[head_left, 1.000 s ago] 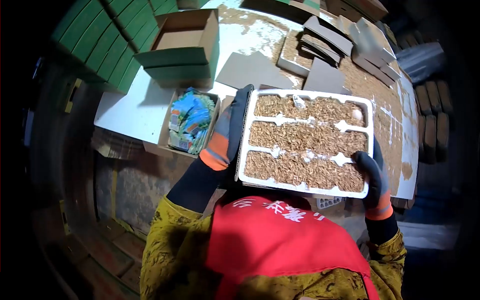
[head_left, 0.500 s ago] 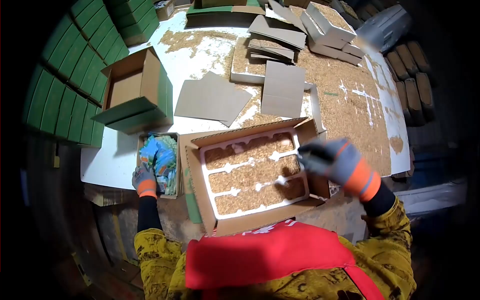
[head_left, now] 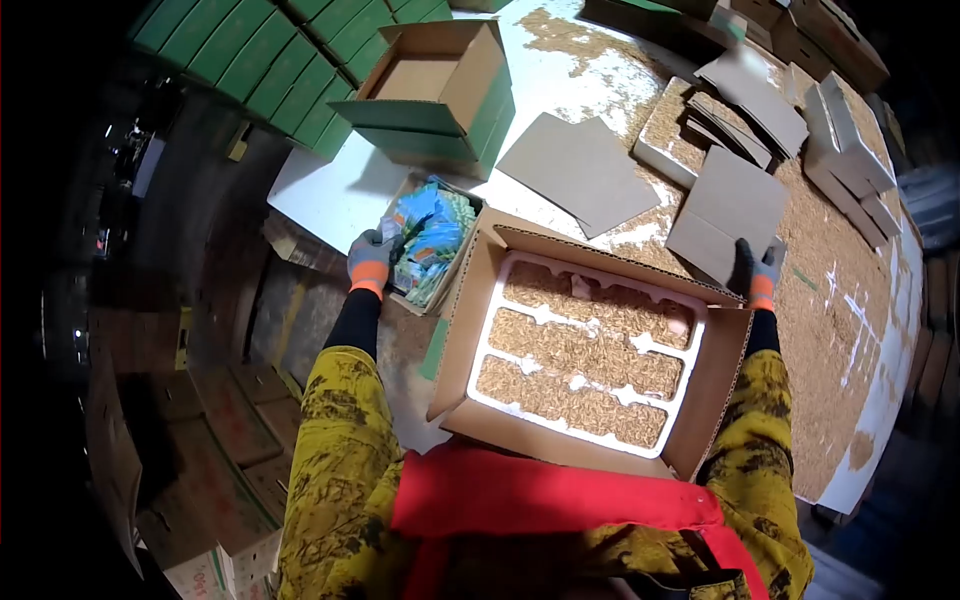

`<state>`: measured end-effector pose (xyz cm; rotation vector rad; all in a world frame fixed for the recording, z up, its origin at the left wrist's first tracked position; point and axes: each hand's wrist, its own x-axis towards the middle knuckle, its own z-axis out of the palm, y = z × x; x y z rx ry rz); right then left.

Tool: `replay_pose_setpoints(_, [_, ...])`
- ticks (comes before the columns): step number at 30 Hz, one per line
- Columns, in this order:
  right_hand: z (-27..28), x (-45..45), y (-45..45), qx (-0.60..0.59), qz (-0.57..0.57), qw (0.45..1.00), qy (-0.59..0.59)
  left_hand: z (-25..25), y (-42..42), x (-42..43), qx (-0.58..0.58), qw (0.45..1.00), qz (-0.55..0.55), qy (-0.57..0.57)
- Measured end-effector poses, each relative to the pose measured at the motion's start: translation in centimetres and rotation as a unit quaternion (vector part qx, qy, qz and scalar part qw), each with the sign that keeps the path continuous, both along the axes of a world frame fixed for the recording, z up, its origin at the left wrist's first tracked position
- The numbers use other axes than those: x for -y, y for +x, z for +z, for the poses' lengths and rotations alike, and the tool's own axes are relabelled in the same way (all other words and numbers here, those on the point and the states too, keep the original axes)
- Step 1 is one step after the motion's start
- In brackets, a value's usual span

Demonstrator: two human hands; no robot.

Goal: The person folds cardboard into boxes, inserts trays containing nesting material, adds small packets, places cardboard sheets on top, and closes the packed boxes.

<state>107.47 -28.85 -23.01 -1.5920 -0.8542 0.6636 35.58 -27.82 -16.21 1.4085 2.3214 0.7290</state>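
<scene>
My left hand (head_left: 370, 258), in a grey and orange glove, is closed at the left rim of a small cardboard box (head_left: 462, 262) filled with blue and green printed packets (head_left: 432, 228). What its fingers hold is hard to make out. My right hand (head_left: 764, 268) reaches past the far right corner of a larger open carton (head_left: 590, 258), thumb and fingers apart at the lower right edge of a grey cardboard sheet (head_left: 727, 215). Inside the carton sits a white divided tray (head_left: 488, 335), its sections filled with brown shavings (head_left: 570, 345). Small pale pink pieces show in the far row.
An open green carton (head_left: 430, 140) stands beyond the packets. More cardboard sheets (head_left: 580, 170) lie on the white table (head_left: 315, 195), which has shavings (head_left: 835, 370) spread across its right side. White trays (head_left: 840, 160) are stacked far right, and green boxes (head_left: 270, 70) far left.
The view has swung left, so the table appears shifted right. My right hand has moved from above the tray to the cardboard sheet; my left hand stays at the packet box.
</scene>
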Motion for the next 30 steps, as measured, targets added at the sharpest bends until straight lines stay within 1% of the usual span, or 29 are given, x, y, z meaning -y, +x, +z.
replay_pose_setpoints(2, [6.2,2.4,-1.6,-0.071,-0.036,0.995,-0.051,0.6,-0.3,0.7,0.118,0.993,-0.014,0.026])
replay_pose_setpoints(3, [6.7,3.5,0.0,-0.096,-0.015,0.994,-0.046,0.9,-0.4,1.2,0.176,0.983,-0.023,0.037])
replay_pose_setpoints(4, [8.2,4.5,0.7,-0.12,0.005,0.992,-0.04,1.0,-1.0,1.4,0.184,0.982,-0.028,0.031])
replay_pose_setpoints(6, [11.8,7.2,1.8,-0.079,0.056,0.994,-0.047,2.0,-1.7,2.1,0.198,0.977,-0.039,0.061])
replay_pose_setpoints(7, [13.2,8.1,2.0,-0.026,0.052,0.998,-0.032,4.1,-1.2,2.3,0.212,0.974,-0.032,0.075])
replay_pose_setpoints(8, [14.7,9.0,2.3,0.027,0.044,0.999,-0.018,7.7,0.6,2.8,0.197,0.976,-0.025,0.09])
replay_pose_setpoints(9, [17.4,9.9,1.4,0.089,0.053,0.995,-0.002,12.0,3.4,3.6,0.259,0.953,-0.049,0.148])
replay_pose_setpoints(10, [21.1,10.8,-1.3,0.154,0.06,0.986,0.008,15.5,6.9,4.4,0.27,0.926,-0.11,0.239])
replay_pose_setpoints(11, [24.4,11.8,-4.1,0.221,0.065,0.973,0.011,20.4,10.8,6.0,0.211,0.927,-0.185,0.249])
replay_pose_setpoints(12, [26.9,12.5,-6.6,0.298,0.069,0.95,0.059,23.6,13.9,7.6,0.091,0.907,-0.305,0.277])
replay_pose_setpoints(13, [29.3,13.1,-9.8,0.433,0.043,0.89,0.14,25.6,16.4,8.4,-0.07,0.842,-0.45,0.291])
replay_pose_setpoints(14, [32.4,13.8,-13.6,0.444,0.066,0.883,0.139,25.9,18.6,9.4,-0.117,0.806,-0.543,0.205])
replay_pose_setpoints(15, [34.5,14.0,-16.4,0.548,0.08,0.809,0.198,25.0,19.7,10.2,-0.196,0.776,-0.557,0.223])
replay_pose_setpoints(16, [36.2,15.0,-19.7,0.519,0.113,0.822,0.204,24.2,20.2,11.0,-0.276,0.742,-0.562,0.24])
replay_pose_setpoints(17, [36.9,15.9,-21.8,0.572,0.129,0.789,0.185,25.1,19.6,11.2,-0.234,0.763,-0.557,0.23])
replay_pose_setpoints(18, [38.0,17.0,-24.1,0.629,0.165,0.738,0.179,26.1,18.7,11.4,-0.195,0.781,-0.551,0.219])
replay_pose_setpoints(19, [37.7,18.0,-25.8,0.635,0.215,0.721,0.177,25.7,17.6,11.8,-0.133,0.815,-0.481,0.296])
replay_pose_setpoints(20, [36.8,18.6,-27.2,0.648,0.269,0.693,0.169,25.0,16.6,11.5,0.031,0.824,-0.464,0.324])
replay_pose_setpoints(21, [36.3,18.9,-28.4,0.664,0.336,0.66,0.102,23.7,15.9,11.4,0.169,0.849,-0.413,0.281])
replay_pose_setpoints(22, [35.2,19.2,-29.7,0.654,0.39,0.646,0.054,22.9,15.4,11.7,0.305,0.853,-0.354,0.231])
replay_pose_setpoints(23, [32.8,19.3,-29.8,0.625,0.439,0.645,0.021,22.6,15.7,12.2,0.388,0.855,-0.287,0.189])
replay_pose_setpoints(24, [30.7,19.1,-29.3,0.584,0.498,0.64,-0.038,21.8,15.7,12.0,0.376,0.85,-0.312,0.198])
replay_pose_setpoints(26, [30.1,18.4,-29.0,0.431,0.577,0.68,-0.138,20.7,15.7,12.1,0.306,0.866,-0.368,0.144])
replay_pose_setpoints(27, [30.2,18.5,-28.8,0.413,0.576,0.691,-0.142,19.7,15.4,12.0,0.301,0.858,-0.404,0.098])
replay_pose_setpoints(28, [30.3,18.8,-28.4,0.394,0.577,0.701,-0.143,16.7,15.6,11.9,0.287,0.845,-0.439,0.106])
replay_pose_setpoints(29, [30.2,19.0,-28.1,0.373,0.58,0.71,-0.139,12.7,15.7,11.8,0.268,0.833,-0.47,0.114])
replay_pose_setpoints(30, [30.1,19.4,-27.7,0.388,0.552,0.727,-0.126,12.9,15.3,11.8,0.209,0.831,-0.495,0.14])
